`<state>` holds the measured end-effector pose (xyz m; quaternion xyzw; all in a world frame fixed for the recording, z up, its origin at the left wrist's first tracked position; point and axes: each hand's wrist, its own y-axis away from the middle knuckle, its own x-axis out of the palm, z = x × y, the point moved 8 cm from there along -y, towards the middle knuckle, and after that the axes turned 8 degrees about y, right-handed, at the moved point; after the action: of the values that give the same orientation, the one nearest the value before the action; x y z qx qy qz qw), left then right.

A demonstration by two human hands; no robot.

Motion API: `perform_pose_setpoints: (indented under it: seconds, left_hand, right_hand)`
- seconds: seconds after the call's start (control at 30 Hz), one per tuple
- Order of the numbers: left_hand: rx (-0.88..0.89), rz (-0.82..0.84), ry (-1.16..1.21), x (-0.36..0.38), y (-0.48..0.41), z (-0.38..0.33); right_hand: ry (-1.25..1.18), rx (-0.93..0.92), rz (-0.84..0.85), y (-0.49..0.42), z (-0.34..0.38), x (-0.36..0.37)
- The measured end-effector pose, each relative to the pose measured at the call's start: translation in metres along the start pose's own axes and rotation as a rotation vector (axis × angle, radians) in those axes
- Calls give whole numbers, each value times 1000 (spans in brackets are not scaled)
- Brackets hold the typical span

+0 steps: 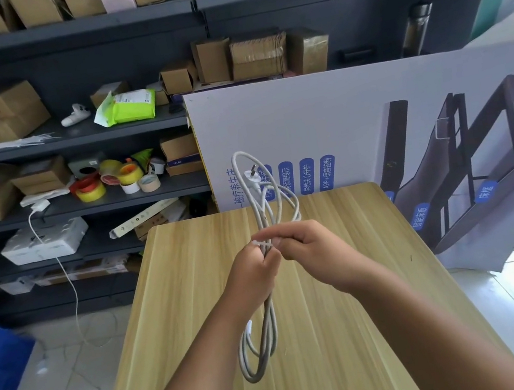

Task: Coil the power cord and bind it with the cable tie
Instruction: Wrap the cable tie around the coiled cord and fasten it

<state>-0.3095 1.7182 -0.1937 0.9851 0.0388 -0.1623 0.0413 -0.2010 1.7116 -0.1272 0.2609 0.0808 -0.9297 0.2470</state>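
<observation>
Left hand (pixel 255 272) clenches the coiled cord (pixel 259 342) while right hand (pixel 305 244) pinches what seems the tie (pixel 256 244); binding underway, cinching likely next.

bare wood of the table (pixel 358 331) shows left and right of the forearms, with room on either side for a hand to pass. the middle is taken: the left hand (pixel 255 270) and right hand (pixel 306 248) meet there, gripping the power cord (pixel 269 330), whose loops hang between the arms and rise toward the far edge. just behind that edge a big printed carton (pixel 352 102) stands upright, blocking the far right. to the left, open floor (pixel 59 384) runs to shelving (pixel 67 142), crossed by a dangling thin cable (pixel 75 295).
</observation>
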Motion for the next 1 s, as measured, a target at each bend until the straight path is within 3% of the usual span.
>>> perform_pose_setpoints:
  seconds: [0.33,0.5,0.6,0.77,1.0]
  left_hand:
    - [40,24,-41,1,10,-9]
    - [0,5,-148,4,7,-8]
    - [36,3,-219,6,10,-11]
    - [24,85,155,7,17,-14]
    - [-37,252,643,12,20,-17]
  right_hand:
    - [-19,-31,-47,-1,5,1]
    - [-153,14,-39,0,0,1]
    - [-94,-5,-24,0,5,5]
    - [-52,-68,-71,0,2,2]
    - [-215,-91,-67,-3,-9,-9]
